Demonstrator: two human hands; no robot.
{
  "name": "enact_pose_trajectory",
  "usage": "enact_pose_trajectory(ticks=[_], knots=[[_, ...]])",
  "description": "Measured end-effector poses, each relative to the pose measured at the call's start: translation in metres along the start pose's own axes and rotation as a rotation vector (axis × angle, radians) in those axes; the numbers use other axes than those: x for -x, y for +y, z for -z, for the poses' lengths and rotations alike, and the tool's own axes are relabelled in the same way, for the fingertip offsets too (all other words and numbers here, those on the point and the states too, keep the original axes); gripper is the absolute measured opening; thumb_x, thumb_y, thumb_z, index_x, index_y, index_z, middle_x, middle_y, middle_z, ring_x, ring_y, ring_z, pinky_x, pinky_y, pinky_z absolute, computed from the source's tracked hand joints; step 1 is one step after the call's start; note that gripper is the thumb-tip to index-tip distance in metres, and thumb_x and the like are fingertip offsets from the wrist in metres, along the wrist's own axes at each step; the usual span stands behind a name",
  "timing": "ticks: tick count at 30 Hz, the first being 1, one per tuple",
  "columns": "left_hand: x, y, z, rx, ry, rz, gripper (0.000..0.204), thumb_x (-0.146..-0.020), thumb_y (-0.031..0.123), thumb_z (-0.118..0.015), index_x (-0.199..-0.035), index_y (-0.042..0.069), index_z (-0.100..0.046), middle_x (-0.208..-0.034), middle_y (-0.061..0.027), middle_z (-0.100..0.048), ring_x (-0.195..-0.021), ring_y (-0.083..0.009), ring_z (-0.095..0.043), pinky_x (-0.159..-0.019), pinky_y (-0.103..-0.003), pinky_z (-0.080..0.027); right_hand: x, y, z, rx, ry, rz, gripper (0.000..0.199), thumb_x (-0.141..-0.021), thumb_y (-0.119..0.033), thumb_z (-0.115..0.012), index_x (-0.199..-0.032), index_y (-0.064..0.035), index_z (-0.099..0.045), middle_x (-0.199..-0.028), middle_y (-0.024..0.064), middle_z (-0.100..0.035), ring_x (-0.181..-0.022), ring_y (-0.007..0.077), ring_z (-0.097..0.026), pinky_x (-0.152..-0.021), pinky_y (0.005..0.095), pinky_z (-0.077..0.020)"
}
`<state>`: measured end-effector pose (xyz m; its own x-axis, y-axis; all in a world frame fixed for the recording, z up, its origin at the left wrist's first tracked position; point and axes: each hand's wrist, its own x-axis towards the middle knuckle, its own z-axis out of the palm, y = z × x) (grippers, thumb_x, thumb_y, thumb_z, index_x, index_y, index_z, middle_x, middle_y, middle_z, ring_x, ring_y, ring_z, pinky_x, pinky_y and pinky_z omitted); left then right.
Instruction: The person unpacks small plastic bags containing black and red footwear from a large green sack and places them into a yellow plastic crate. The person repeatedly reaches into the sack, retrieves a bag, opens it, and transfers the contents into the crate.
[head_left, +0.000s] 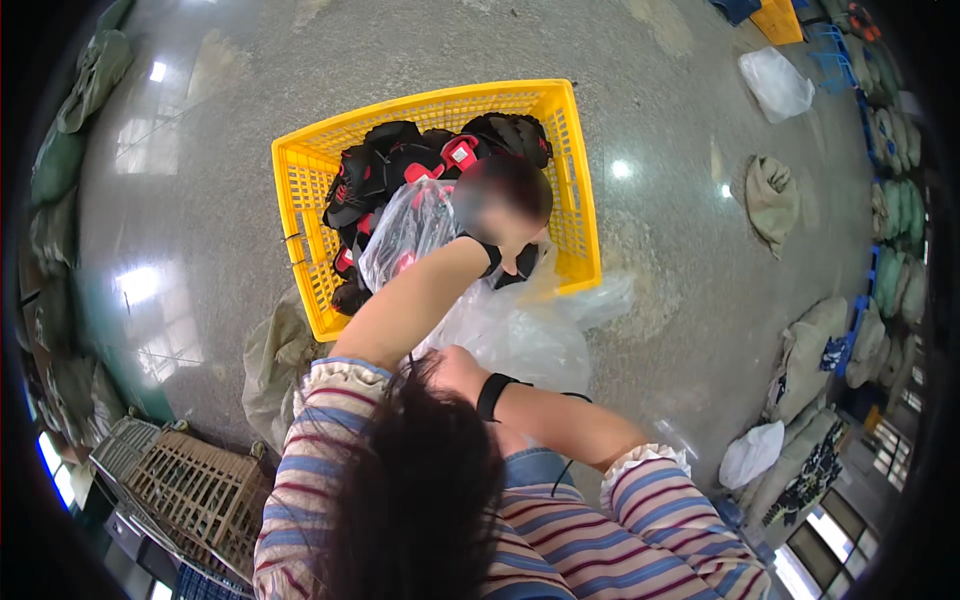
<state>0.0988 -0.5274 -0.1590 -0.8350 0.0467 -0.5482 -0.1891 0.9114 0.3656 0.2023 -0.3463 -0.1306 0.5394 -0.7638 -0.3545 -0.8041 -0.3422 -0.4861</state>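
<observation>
A yellow plastic basket (583, 215) on the floor holds a heap of black items with red parts (375, 165), whose exact kind I cannot make out. My left hand (512, 248) reaches into its right side, thumb bent against a dark item; a blurred patch hides the other fingers. Beside that wrist, a filled clear plastic bag (408, 228) lies on the heap. Lower down, my right hand (457, 372) is closed at the edge of a loose clear plastic bag (535, 345), which spreads over the basket's near rim. Dark hair partly covers this hand.
A beige sack (275, 365) lies against the basket's near left corner. A woven crate (195, 480) stands at lower left. To the right are a rolled sack (772, 203), white bags (777, 84) and stacked sacks (812, 350). More sacks line the left side.
</observation>
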Motion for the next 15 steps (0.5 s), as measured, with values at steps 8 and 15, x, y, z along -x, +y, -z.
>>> enact_pose_trajectory(ticks=[8,15], knots=[[0.046,-0.086,0.027,0.277,0.408,0.097,0.021,-0.083,0.029,-0.055,-0.084,0.014,-0.070,-0.077,-0.0102,-0.065,-0.075,-0.0299,-0.063,-0.067,-0.042,-0.050,0.036,0.027,-0.003,-0.413,0.267,-0.280,0.013,-0.073,-0.014,-0.055,-0.064,-0.0078,-0.062,-0.069,0.0126,-0.062,-0.064,0.0305,-0.064,-0.055,0.0436,-0.0500],[0.166,-0.085,0.085,0.296,0.633,0.453,0.020,-0.070,0.021,-0.072,-0.067,0.006,-0.059,-0.069,-0.0125,-0.062,-0.068,-0.0314,-0.061,-0.061,-0.041,-0.047,0.084,0.065,0.107,-0.488,0.608,-0.492,0.004,-0.076,-0.012,-0.054,-0.075,-0.0093,-0.057,-0.076,0.0103,-0.059,-0.066,0.0324,-0.059,-0.057,0.0428,-0.0453]])
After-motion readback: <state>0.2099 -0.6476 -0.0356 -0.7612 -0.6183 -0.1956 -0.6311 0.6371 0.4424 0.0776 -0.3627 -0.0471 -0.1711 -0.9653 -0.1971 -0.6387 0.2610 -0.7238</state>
